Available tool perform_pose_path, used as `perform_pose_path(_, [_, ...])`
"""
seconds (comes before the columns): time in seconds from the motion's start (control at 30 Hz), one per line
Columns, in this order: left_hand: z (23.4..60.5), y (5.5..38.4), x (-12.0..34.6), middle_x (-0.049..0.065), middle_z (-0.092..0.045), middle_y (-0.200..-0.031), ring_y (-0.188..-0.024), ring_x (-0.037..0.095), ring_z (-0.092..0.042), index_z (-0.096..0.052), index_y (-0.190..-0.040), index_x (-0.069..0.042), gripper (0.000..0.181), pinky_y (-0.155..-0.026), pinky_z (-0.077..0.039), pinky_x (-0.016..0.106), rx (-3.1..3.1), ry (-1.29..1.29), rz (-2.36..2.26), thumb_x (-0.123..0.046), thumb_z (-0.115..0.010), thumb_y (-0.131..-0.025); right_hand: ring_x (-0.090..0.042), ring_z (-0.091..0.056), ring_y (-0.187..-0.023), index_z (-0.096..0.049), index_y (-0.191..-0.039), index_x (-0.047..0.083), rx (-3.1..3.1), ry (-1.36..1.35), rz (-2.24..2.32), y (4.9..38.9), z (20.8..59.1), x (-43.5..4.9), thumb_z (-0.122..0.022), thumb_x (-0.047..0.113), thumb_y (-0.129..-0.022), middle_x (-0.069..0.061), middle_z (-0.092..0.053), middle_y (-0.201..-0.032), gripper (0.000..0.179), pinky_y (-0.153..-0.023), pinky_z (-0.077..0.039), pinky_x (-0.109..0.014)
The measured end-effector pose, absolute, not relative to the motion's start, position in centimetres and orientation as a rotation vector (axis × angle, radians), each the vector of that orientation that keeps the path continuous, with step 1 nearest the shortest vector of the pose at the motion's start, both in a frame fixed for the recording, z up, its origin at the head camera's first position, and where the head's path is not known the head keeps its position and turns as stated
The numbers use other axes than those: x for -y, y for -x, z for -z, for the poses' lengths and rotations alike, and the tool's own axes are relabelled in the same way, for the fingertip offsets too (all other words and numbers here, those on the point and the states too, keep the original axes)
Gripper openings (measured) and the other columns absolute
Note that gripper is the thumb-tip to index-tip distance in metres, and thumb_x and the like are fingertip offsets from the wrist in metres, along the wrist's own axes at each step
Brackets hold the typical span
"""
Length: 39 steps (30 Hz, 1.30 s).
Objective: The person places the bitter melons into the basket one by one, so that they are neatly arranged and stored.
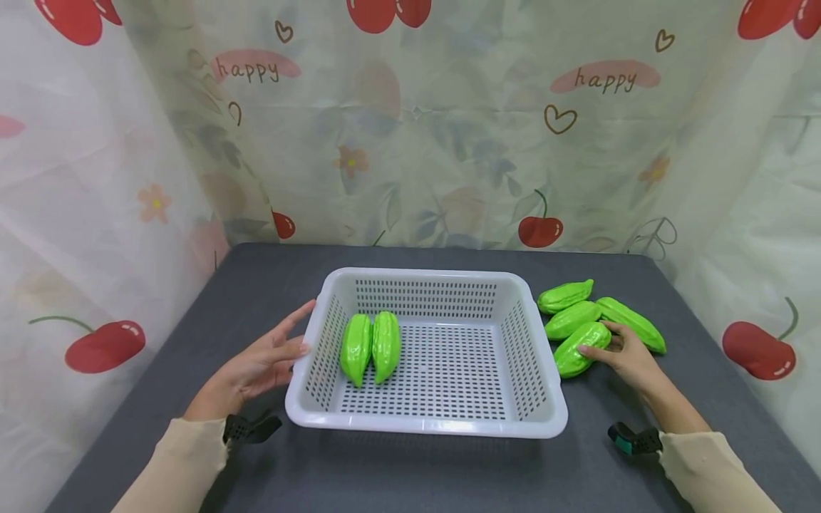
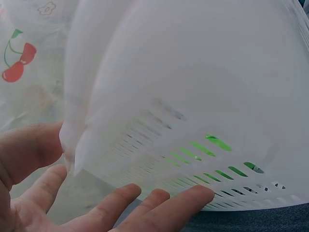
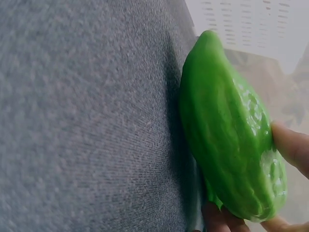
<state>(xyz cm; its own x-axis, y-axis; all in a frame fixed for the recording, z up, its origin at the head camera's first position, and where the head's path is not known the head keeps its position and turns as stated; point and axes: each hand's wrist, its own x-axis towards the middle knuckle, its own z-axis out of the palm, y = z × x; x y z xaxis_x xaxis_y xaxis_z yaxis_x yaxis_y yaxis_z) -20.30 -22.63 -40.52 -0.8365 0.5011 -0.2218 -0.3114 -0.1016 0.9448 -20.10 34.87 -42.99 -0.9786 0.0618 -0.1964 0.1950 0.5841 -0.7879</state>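
My right hand (image 1: 631, 360) grips a glossy, ridged bitter melon (image 1: 582, 350) beside the basket's right side. In the right wrist view, the thumb (image 3: 292, 145) presses one flank of this bitter melon (image 3: 227, 130), and other fingers curl at its near end. Three more bitter melons (image 1: 573, 320) lie just behind it. On the other side, my left hand (image 1: 259, 367) rests against the outside of a white plastic basket (image 1: 423, 425), its fingers spread and fairly straight. Left-hand fingertips (image 2: 200, 193) lie along the slotted wall (image 2: 193, 87) in the left wrist view.
Two bitter melons (image 1: 370, 349) lie side by side in the left part of the basket. A dark grey cloth (image 1: 410, 474) covers the table. Printed curtains (image 1: 436, 142) hang close behind the table and along both sides.
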Motion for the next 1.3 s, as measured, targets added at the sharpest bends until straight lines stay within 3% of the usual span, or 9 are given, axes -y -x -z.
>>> perform_pose_path(0.13, [40.6, 20.3, 22.7, 0.013, -0.032, -0.153, -0.121, 0.036, -0.057, -0.003, -0.154, -0.042, 0.085, -0.092, -0.047, 0.061, -1.639, -0.215, -1.986, -0.005, -0.054, -0.097, -0.051, -0.031, -0.132, -0.002, -0.152, -0.006, -2.655, -0.222, 1.399, 19.9, 43.0, -34.7, -0.067, 0.04, -0.09, -0.04, -0.02, -0.145, 0.101, -0.102, -0.042, -0.055])
perform_pose_path(0.23, [40.7, 20.2, 22.7, 0.015, -0.03, -0.154, -0.121, 0.036, -0.057, -0.005, -0.153, -0.044, 0.085, -0.092, -0.047, 0.061, -1.639, -0.222, -1.986, -0.005, -0.055, -0.097, -0.045, -0.044, -0.125, -0.003, -0.152, -0.006, -2.631, -0.218, 1.464, 19.9, 43.0, -34.6, -0.069, 0.035, -0.089, -0.039, -0.022, -0.144, 0.099, -0.091, -0.054, -0.037])
perform_pose_path(0.33, [40.7, 20.2, 22.7, 0.015, -0.03, -0.154, -0.12, 0.036, -0.057, -0.005, -0.153, -0.044, 0.085, -0.091, -0.047, 0.061, -1.642, -0.225, -1.984, -0.006, -0.055, -0.097, -0.04, -0.048, -0.121, -0.003, -0.152, -0.004, -2.606, -0.216, 1.512, 19.8, 42.8, -34.5, -0.07, 0.031, -0.089, -0.039, -0.02, -0.145, 0.098, -0.082, -0.057, -0.028])
perform_pose_path(0.63, [40.6, 20.3, 22.8, 0.009, -0.037, -0.148, -0.12, 0.036, -0.058, -0.003, -0.153, -0.043, 0.085, -0.091, -0.046, 0.061, -1.633, -0.237, -1.985, -0.005, -0.054, -0.097, -0.039, -0.046, -0.122, 0.001, -0.154, 0.001, -2.575, -0.184, 1.58, 19.9, 40.9, -34.5, -0.067, 0.028, -0.091, -0.041, -0.007, -0.149, 0.096, -0.081, -0.058, -0.031])
perform_pose_path(0.8, [40.7, 20.3, 22.8, 0.011, -0.036, -0.15, -0.121, 0.036, -0.057, -0.004, -0.153, -0.045, 0.084, -0.092, -0.046, 0.061, -1.634, -0.237, -1.982, -0.005, -0.054, -0.097, -0.01, -0.057, -0.1, 0.001, -0.153, -0.001, -2.62, -0.161, 1.596, 20.4, 39.1, -35.0, -0.066, 0.028, -0.092, -0.041, -0.01, -0.149, 0.095, -0.077, -0.058, -0.028])
perform_pose_path(0.9, [40.7, 20.3, 22.7, 0.011, -0.034, -0.152, -0.121, 0.035, -0.057, -0.006, -0.153, -0.046, 0.084, -0.092, -0.046, 0.061, -1.632, -0.22, -1.982, -0.006, -0.054, -0.097, 0.008, -0.053, -0.084, 0.004, -0.152, -0.002, -2.607, -0.153, 1.669, 20.8, 37.6, -35.2, -0.065, 0.025, -0.093, -0.041, -0.005, -0.15, 0.095, -0.076, -0.058, -0.027])
perform_pose_path(1.13, [40.6, 20.4, 22.7, 0.013, -0.031, -0.154, -0.12, 0.033, -0.058, -0.004, -0.153, -0.044, 0.085, -0.093, -0.047, 0.06, -1.627, -0.212, -1.98, -0.004, -0.054, -0.097, 0.006, -0.051, -0.088, 0.002, -0.15, 0.002, -2.579, -0.051, 1.824, 21.5, 33.8, -35.1, -0.064, 0.017, -0.093, -0.038, 0.004, -0.151, 0.089, -0.07, -0.057, -0.02])
perform_pose_path(1.2, [40.6, 20.4, 22.7, 0.013, -0.031, -0.154, -0.12, 0.033, -0.058, -0.002, -0.154, -0.043, 0.086, -0.093, -0.047, 0.06, -1.627, -0.214, -1.979, -0.004, -0.054, -0.097, 0.005, -0.053, -0.088, -0.002, -0.15, 0.002, -2.627, -0.018, 1.797, 21.7, 32.8, -34.9, -0.064, 0.017, -0.093, -0.035, -0.011, -0.148, 0.086, -0.07, -0.057, -0.02])
perform_pose_path(1.3, [40.6, 20.4, 22.7, 0.013, -0.03, -0.155, -0.121, 0.034, -0.058, -0.003, -0.153, -0.044, 0.086, -0.093, -0.046, 0.061, -1.628, -0.21, -1.982, -0.005, -0.054, -0.097, 0.004, -0.057, -0.087, -0.011, -0.148, 0.007, -2.672, 0.028, 1.78, 22.1, 31.4, -34.5, -0.065, 0.018, -0.092, -0.019, -0.032, -0.135, 0.079, -0.07, -0.057, -0.02])
